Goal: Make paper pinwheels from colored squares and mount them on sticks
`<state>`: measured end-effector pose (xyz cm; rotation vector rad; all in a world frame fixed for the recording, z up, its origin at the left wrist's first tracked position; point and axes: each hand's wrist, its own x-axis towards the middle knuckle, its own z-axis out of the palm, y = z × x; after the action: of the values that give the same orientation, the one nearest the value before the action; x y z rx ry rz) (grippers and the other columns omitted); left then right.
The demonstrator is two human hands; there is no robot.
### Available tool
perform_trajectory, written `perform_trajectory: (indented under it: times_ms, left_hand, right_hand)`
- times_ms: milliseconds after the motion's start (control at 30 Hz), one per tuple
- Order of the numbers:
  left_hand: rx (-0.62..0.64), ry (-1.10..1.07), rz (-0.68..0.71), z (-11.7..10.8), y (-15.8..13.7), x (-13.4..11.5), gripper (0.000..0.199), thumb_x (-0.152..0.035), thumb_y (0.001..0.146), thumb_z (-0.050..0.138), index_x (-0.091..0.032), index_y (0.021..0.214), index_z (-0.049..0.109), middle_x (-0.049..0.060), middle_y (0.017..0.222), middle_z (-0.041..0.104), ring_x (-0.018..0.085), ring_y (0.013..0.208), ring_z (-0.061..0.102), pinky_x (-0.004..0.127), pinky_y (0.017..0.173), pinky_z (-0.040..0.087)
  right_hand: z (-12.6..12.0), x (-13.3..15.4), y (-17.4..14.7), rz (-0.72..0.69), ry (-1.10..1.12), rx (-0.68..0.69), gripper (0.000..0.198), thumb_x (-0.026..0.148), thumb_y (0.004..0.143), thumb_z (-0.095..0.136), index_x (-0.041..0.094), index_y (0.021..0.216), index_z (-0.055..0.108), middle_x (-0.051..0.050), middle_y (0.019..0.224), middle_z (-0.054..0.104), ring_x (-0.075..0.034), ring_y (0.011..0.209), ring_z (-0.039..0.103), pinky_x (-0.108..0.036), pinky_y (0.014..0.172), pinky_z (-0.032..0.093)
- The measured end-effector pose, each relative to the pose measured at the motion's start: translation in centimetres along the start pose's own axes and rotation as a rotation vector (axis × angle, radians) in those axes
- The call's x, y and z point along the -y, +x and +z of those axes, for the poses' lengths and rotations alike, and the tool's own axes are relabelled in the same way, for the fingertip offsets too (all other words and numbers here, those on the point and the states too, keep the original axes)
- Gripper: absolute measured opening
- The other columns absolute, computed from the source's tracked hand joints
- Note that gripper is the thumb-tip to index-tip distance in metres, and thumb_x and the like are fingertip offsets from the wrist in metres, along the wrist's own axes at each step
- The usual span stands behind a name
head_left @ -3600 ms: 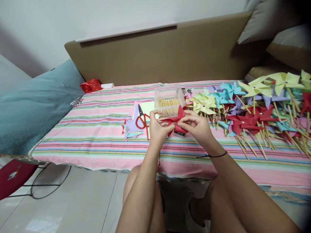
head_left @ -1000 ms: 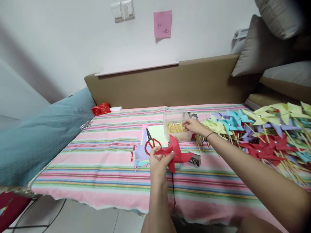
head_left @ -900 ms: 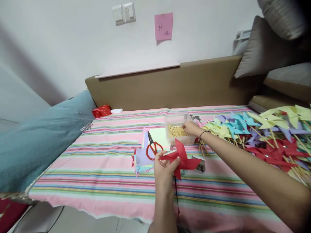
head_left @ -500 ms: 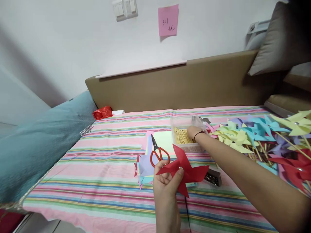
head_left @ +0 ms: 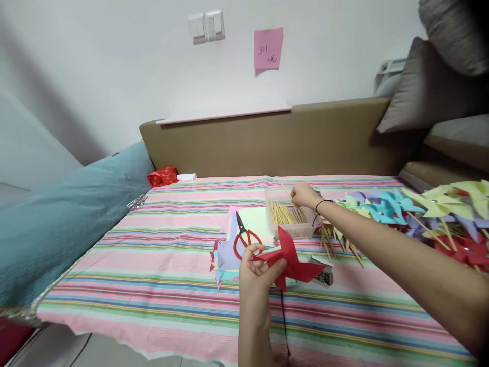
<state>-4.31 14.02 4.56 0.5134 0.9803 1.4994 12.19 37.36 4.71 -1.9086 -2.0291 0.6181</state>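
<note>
A red paper pinwheel (head_left: 293, 259) is pinched in my left hand (head_left: 259, 267), thumb on its front near the middle. Above the clear plastic box (head_left: 296, 232), my right hand (head_left: 304, 196) grips a thin wooden stick (head_left: 286, 190) that points up and left. Many more such sticks (head_left: 284, 214) lie inside the box. Scissors with red handles (head_left: 244, 237) rest on coloured paper sheets (head_left: 228, 255) just behind my left hand. A small dark box of metal pieces (head_left: 324, 275) sits to the right of the pinwheel, partly covered by it.
Finished pinwheels on sticks (head_left: 385, 211), yellow, blue, purple and red, are heaped on the right, beneath and beyond my right arm. A striped cloth (head_left: 153, 275) covers the seat. At the back left lies a red plastic bundle (head_left: 163, 176). Grey cushions (head_left: 412, 86) stand at right.
My right hand has risen out of the stick box and now has a stick in its fingers. The red pinwheel has tilted in my left hand. The view has shifted slightly.
</note>
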Motion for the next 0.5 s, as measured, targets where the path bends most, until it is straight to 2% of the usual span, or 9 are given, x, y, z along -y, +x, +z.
perform_trajectory:
  times_ms: [67, 100, 200, 267, 333, 433, 500]
  left_hand:
    - [0.026, -0.008, 0.029, 0.4, 0.0, 0.0, 0.054, -0.02, 0.05, 0.085, -0.021, 0.089, 0.048, 0.003, 0.067, 0.072, 0.014, 0.057, 0.066, 0.021, 0.056, 0.048]
    - [0.038, -0.014, 0.043, 0.6, 0.0, -0.1, 0.055, -0.02, 0.05, 0.085, -0.021, 0.09, 0.048, 0.002, 0.066, 0.071, 0.014, 0.057, 0.065, 0.021, 0.056, 0.049]
    - [0.079, -0.05, 0.094, 1.3, -0.2, -0.1, 0.057, -0.018, 0.05, 0.085, -0.023, 0.092, 0.048, -0.003, 0.065, 0.068, 0.013, 0.057, 0.065, 0.021, 0.058, 0.05]
    - [0.117, -0.082, 0.12, 1.7, -0.4, 0.1, 0.058, -0.018, 0.049, 0.085, -0.023, 0.093, 0.048, -0.004, 0.067, 0.068, 0.012, 0.059, 0.066, 0.02, 0.06, 0.05]
    - [0.154, -0.109, 0.131, 2.1, -0.5, 0.5, 0.058, -0.018, 0.049, 0.085, -0.023, 0.094, 0.049, -0.003, 0.071, 0.068, 0.011, 0.062, 0.066, 0.02, 0.062, 0.05]
    - [0.208, -0.156, 0.133, 2.6, -0.7, 1.3, 0.058, -0.016, 0.051, 0.085, -0.022, 0.097, 0.049, -0.004, 0.071, 0.067, 0.008, 0.063, 0.065, 0.018, 0.063, 0.049]
    - [0.254, -0.18, 0.128, 2.8, -0.9, 1.8, 0.059, -0.015, 0.053, 0.084, -0.022, 0.1, 0.049, -0.005, 0.069, 0.066, 0.007, 0.062, 0.064, 0.016, 0.064, 0.049]
  right_hand:
    - [-2.0, 0.6, -2.0, -0.06, 0.06, -0.045, 0.006, 0.013, 0.078, 0.064, 0.009, 0.081, 0.067, -0.011, 0.083, 0.07, -0.021, 0.082, 0.066, -0.03, 0.074, 0.05]
    - [-2.8, 0.7, -3.3, -0.098, 0.1, -0.069, 0.006, 0.01, 0.077, 0.061, 0.01, 0.078, 0.067, -0.011, 0.079, 0.07, -0.02, 0.079, 0.066, -0.027, 0.071, 0.05]
    - [-3.9, 0.6, -8.8, -0.228, 0.225, -0.124, 0.022, 0.013, 0.084, 0.045, 0.014, 0.092, 0.065, -0.005, 0.084, 0.07, -0.015, 0.079, 0.066, -0.024, 0.072, 0.049]
    - [-3.5, 0.2, -13.0, -0.302, 0.299, -0.138, 0.025, 0.023, 0.087, 0.043, 0.016, 0.096, 0.065, -0.003, 0.081, 0.068, -0.015, 0.077, 0.064, -0.026, 0.072, 0.049]
    - [-2.4, -0.4, -17.2, -0.364, 0.506, -0.159, 0.027, 0.032, 0.086, 0.046, 0.018, 0.095, 0.066, -0.003, 0.077, 0.066, -0.017, 0.072, 0.062, -0.029, 0.066, 0.049]
    - [-0.2, -1.1, -22.0, -0.354, 0.704, -0.185, 0.027, 0.041, 0.086, 0.05, 0.019, 0.084, 0.067, -0.003, 0.078, 0.064, -0.018, 0.077, 0.06, -0.029, 0.068, 0.047]
    - [1.1, -1.4, -24.0, -0.325, 0.822, -0.194, 0.027, 0.042, 0.086, 0.052, 0.02, 0.084, 0.066, -0.002, 0.072, 0.06, -0.017, 0.072, 0.058, -0.027, 0.065, 0.045]
